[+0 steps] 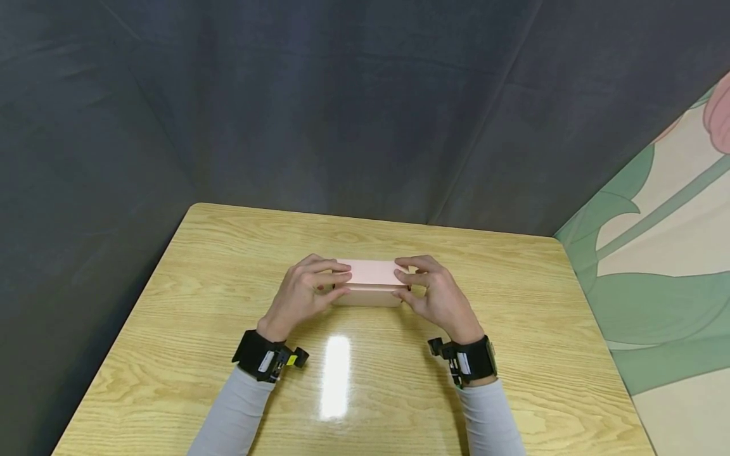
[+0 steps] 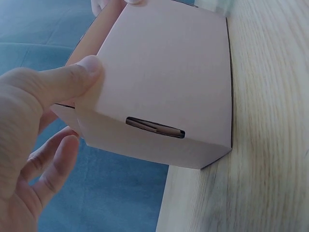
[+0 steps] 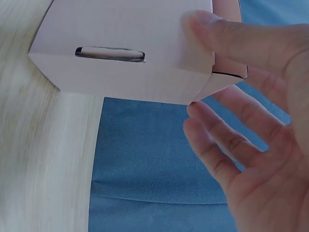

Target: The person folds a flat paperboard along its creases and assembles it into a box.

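Observation:
A small pink cardboard box stands on the table, its top flap lying over the top with a narrow gap along the near edge. My left hand grips the box's left end, thumb on the near face and fingers over the flap. At the right end my right hand holds it the same way. In the left wrist view the thumb presses near the upper edge of the box, beside a slot. The right wrist view shows another slot in the box near the right thumb.
The wood-grain table extends around the box on all sides. A dark curtain hangs behind its far edge, and a flowered cloth lies along the right. Black camera straps are around both wrists.

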Demonstrator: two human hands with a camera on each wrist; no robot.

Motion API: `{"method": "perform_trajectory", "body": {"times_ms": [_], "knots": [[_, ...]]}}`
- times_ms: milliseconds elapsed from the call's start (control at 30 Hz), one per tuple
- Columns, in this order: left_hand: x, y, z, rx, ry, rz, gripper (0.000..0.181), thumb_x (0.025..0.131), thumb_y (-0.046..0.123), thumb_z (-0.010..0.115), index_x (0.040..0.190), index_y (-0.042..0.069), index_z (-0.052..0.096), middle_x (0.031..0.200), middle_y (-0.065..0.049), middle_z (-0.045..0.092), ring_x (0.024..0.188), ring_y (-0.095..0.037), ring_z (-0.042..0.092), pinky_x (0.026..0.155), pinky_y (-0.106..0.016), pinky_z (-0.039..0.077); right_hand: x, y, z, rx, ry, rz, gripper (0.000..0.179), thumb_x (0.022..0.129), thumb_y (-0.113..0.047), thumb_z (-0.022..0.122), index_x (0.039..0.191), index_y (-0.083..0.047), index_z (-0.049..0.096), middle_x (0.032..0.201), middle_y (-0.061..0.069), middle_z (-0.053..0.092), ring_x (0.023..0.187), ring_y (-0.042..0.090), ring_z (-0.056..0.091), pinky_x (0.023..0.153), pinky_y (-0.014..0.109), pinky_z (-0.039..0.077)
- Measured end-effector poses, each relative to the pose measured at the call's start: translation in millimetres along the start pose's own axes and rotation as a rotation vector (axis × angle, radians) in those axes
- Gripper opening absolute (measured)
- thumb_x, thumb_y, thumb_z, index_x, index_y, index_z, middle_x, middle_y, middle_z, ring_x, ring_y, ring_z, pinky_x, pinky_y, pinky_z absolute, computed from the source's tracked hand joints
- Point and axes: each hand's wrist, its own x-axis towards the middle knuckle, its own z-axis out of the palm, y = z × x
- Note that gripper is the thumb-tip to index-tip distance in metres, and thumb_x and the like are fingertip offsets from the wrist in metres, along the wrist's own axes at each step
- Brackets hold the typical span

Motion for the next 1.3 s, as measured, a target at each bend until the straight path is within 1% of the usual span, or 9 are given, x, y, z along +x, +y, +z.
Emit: {"method": "perform_trajectory", "body": {"times_ms": [133,267,433,567,667,833,933,1067,1300], "knots": [[-1.0,-0.7,0.6,-0.026,0.004,-0.016,0.026,0.086,0.020,0.092,0.109,0.013,0.086,0.118,0.001,0.080,0.104,-0.019,0.069,0.078,-0.032,0.057,0.0,1.4,0.5,0.069,-0.006,0.029,0.035,0.088,-0.020,0.091,0.118,-0.004,0.081,0.140,0.011,0.070,0.129,0.031,0.065,0.100,0.049,0.060],[-2.6,-0.3,3.2,-0.117,0.023,-0.074,0.019,0.088,0.018,0.090,0.106,0.012,0.087,0.117,0.000,0.080,0.109,-0.022,0.067,0.089,-0.038,0.056,-1.7,5.0,1.8,0.211,-0.016,0.104,0.026,0.099,-0.025,0.080,0.116,-0.006,0.083,0.142,0.013,0.069,0.131,0.032,0.066,0.108,0.053,0.056],[-2.5,1.7,8.3,-0.267,0.061,-0.204,0.008,0.096,0.015,0.082,0.101,0.012,0.087,0.117,-0.002,0.080,0.117,-0.025,0.065,0.101,-0.043,0.052,-2.6,10.1,4.1,0.369,0.011,0.190,0.017,0.103,-0.023,0.075,0.105,-0.012,0.087,0.140,0.009,0.071,0.132,0.033,0.066,0.110,0.048,0.055],[-2.4,3.0,11.8,-0.391,0.054,-0.354,0.012,0.097,0.015,0.081,0.107,0.012,0.085,0.131,-0.008,0.074,0.125,-0.029,0.062,0.097,-0.048,0.056,-2.0,14.2,6.7,0.454,0.019,0.245,0.013,0.100,-0.018,0.078,0.108,-0.012,0.086,0.139,0.010,0.071,0.130,0.035,0.066,0.095,0.039,0.062],[-2.7,3.8,12.4,-0.499,0.013,-0.492,0.026,0.099,0.017,0.079,0.124,0.010,0.078,0.147,-0.012,0.062,0.133,-0.034,0.058,0.098,-0.056,0.058,-2.1,15.0,6.9,0.495,0.005,0.314,0.024,0.099,-0.020,0.079,0.122,-0.013,0.082,0.140,0.009,0.070,0.128,0.035,0.066,0.084,0.035,0.064],[-0.9,3.1,8.4,-0.618,-0.106,-0.679,0.049,0.104,0.024,0.073,0.149,0.013,0.059,0.159,-0.014,0.050,0.147,-0.043,0.049,0.120,-0.060,0.043,-2.9,15.9,5.5,0.533,-0.046,0.435,0.054,0.099,-0.028,0.080,0.149,-0.016,0.064,0.148,0.015,0.065,0.127,0.039,0.066,0.091,0.047,0.064],[0.4,2.3,7.0,-0.647,-0.142,-0.728,0.058,0.104,0.025,0.072,0.157,0.014,0.050,0.161,-0.017,0.048,0.153,-0.042,0.043,0.126,-0.056,0.037,-3.7,19.2,6.4,0.627,-0.125,0.544,0.065,0.101,-0.036,0.077,0.157,-0.011,0.054,0.156,0.023,0.055,0.130,0.044,0.065,0.092,0.051,0.064],[1.5,3.4,6.2,-0.659,-0.160,-0.788,0.063,0.104,0.028,0.072,0.160,0.015,0.046,0.166,-0.019,0.042,0.154,-0.042,0.041,0.124,-0.056,0.039,-4.2,23.8,8.3,0.760,-0.199,0.673,0.073,0.102,-0.040,0.074,0.159,-0.003,0.048,0.161,0.026,0.046,0.130,0.045,0.064,0.092,0.053,0.064],[2.9,2.3,6.3,-0.671,-0.183,-0.871,0.063,0.104,0.033,0.073,0.159,0.018,0.048,0.170,-0.018,0.035,0.152,-0.048,0.042,0.120,-0.058,0.044,-2.2,26.5,9.4,0.829,-0.189,0.693,0.072,0.100,-0.036,0.077,0.157,-0.002,0.050,0.159,0.026,0.048,0.128,0.044,0.065,0.091,0.054,0.064]]}}
